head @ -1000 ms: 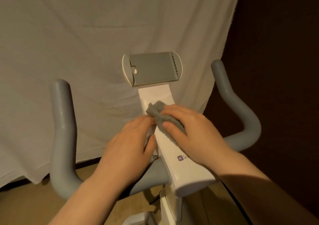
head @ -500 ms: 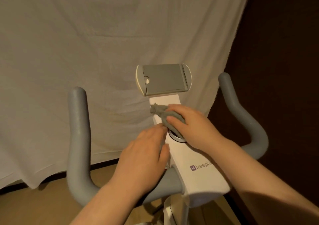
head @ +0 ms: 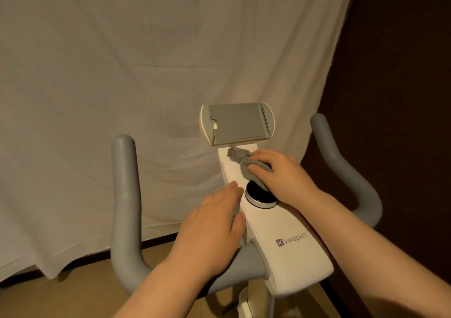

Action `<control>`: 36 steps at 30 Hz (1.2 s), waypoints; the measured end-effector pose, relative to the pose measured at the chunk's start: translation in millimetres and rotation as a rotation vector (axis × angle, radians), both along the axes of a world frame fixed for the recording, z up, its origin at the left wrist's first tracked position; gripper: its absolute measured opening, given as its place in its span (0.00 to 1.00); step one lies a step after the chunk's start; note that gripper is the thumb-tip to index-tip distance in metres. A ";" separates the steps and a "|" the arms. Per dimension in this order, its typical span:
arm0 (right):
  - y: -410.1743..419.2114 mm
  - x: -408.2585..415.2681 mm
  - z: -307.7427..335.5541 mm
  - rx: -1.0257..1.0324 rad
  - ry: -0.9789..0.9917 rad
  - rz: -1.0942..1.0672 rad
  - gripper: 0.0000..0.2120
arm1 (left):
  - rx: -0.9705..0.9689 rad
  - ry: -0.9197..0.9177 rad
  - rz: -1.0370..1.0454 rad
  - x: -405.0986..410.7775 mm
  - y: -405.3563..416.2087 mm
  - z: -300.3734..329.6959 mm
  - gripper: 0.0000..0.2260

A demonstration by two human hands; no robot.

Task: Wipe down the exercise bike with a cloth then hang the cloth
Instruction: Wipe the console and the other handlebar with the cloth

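Cloth (head: 246, 165) bunched under my right hand (head: 285, 176), fingers curled over it, pressing it on the white console (head: 280, 227) of the exercise bike, just below the grey phone holder (head: 238, 123) and above the round knob (head: 260, 198). My left hand (head: 212, 229) lies flat, fingers straight, against the console's left edge by the grey handlebar (head: 127, 195). White sheet (head: 146, 73) hangs behind.

Both forearms were bare, with no sleeves, gloves, watch or rings showing. The 2 hands, left hand (head: 212, 229) and right hand (head: 283, 176), had short, unpainted fingernails, plain and unmarked throughout.
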State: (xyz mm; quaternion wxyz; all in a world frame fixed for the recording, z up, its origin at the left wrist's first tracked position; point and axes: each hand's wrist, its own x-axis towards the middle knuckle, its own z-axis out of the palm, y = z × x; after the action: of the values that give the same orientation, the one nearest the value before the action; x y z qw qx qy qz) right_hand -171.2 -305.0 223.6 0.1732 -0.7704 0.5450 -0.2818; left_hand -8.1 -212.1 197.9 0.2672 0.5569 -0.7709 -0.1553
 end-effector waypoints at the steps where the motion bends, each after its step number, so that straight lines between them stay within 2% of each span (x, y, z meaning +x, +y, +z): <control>1: 5.4 2.2 1.0 -0.011 0.005 -0.033 0.11 | 0.000 -0.003 0.001 0.3 0.6 0.1 0.22; 8: 92.5 -6.1 1.3 -0.131 0.101 -0.157 0.12 | -0.101 -0.035 -0.010 -0.2 10.5 7.8 0.20; 10: 116.1 -9.2 -1.5 -0.112 0.173 -0.197 0.16 | -0.142 -0.065 -0.031 -0.1 12.8 7.0 0.19; 12: 120.3 -5.1 -12.2 -0.127 0.158 -0.272 0.20 | -0.215 -0.092 -0.078 -0.7 14.2 7.3 0.15; 16: 125.2 13.5 -31.8 -0.176 0.068 -0.457 0.20 | -0.267 -0.090 -0.151 -2.8 18.0 9.0 0.01; 20: 146.5 3.9 -40.6 -0.263 0.035 -0.344 0.18 | -0.228 -0.019 -0.255 -0.6 18.0 8.1 0.03; 23: 148.7 2.2 -45.3 -0.302 -0.207 -0.512 0.16 | -0.232 -0.046 -0.323 -0.9 17.0 5.7 0.06; 26: 160.8 24.2 -50.8 -0.397 -0.112 -0.498 0.15 | -0.227 -0.034 -0.384 1.0 17.3 7.9 0.06; 28: 161.0 19.8 -53.9 -0.368 -0.100 -0.488 0.16 | -0.218 -0.025 -0.424 3.8 16.5 7.8 0.08; 32: 159.6 36.2 -58.3 -0.389 -0.303 -0.738 0.17 | -0.242 -0.095 -0.458 3.2 15.6 3.4 0.08; 36: 175.6 45.5 -64.3 -0.381 -0.131 -0.675 0.19 | -0.225 -0.106 -0.548 12.4 14.4 2.8 0.09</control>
State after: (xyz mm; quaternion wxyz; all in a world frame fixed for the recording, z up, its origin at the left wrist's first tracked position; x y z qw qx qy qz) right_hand -125.7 -129.4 159.3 -0.0411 -0.5467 0.6934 -0.4675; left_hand 4.3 -197.7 200.8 0.2348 0.3024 -0.9177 -0.1062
